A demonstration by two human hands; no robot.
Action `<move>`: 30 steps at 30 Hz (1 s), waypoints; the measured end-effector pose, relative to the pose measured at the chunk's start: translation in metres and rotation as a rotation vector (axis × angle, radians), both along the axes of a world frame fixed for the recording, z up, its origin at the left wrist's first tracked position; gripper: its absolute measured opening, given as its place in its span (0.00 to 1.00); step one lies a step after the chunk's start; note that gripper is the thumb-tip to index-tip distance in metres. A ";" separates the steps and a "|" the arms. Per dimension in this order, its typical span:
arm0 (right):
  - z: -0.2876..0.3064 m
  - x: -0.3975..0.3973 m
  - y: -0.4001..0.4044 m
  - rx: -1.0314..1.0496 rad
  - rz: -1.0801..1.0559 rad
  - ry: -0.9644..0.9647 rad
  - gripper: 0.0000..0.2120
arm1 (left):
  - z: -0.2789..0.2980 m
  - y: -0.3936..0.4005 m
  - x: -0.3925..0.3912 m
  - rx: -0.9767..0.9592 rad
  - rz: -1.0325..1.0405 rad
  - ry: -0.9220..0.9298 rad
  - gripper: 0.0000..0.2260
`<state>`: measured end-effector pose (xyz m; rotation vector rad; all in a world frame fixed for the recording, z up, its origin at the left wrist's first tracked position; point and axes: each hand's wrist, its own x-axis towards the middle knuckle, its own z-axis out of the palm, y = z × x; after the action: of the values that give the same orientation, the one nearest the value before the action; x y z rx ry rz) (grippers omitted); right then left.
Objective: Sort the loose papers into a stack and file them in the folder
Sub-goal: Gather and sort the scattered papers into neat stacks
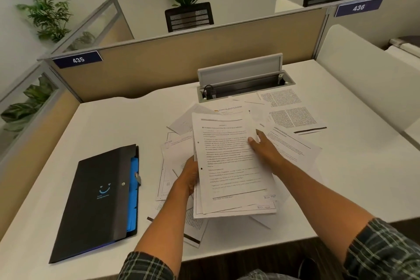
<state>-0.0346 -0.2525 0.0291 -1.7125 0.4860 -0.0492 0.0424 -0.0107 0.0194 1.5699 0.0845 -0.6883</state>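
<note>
A stack of printed papers (229,166) is held above the desk's middle. My left hand (188,177) grips its left edge. My right hand (264,145) lies flat on the top sheet's right side, fingers spread. More loose papers (293,118) are scattered under and around the stack, mostly to the right and behind it. A black folder (97,202) with blue dividers showing at its right edge lies closed on the desk to the left, apart from both hands.
The white desk (113,125) is bounded by tan partitions (159,61) at the back and left. An open grey cable tray (241,79) sits at the back centre. A white divider (363,79) stands at the right. Potted plants stand beyond the partition.
</note>
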 end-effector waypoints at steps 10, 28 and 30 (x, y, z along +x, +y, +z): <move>-0.012 0.007 -0.005 0.103 0.069 -0.001 0.37 | 0.003 0.001 0.006 -0.322 0.014 0.066 0.31; -0.032 -0.005 -0.127 -0.939 -0.206 0.601 0.46 | -0.028 -0.008 0.023 0.051 -0.018 -0.120 0.18; -0.032 -0.008 -0.136 -0.958 -0.199 0.601 0.47 | -0.029 -0.009 0.021 0.059 -0.011 -0.121 0.19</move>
<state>-0.0429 -0.3884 -0.0031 -2.6155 1.2149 0.1135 0.0638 -0.0196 -0.0098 1.6658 0.0063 -0.6027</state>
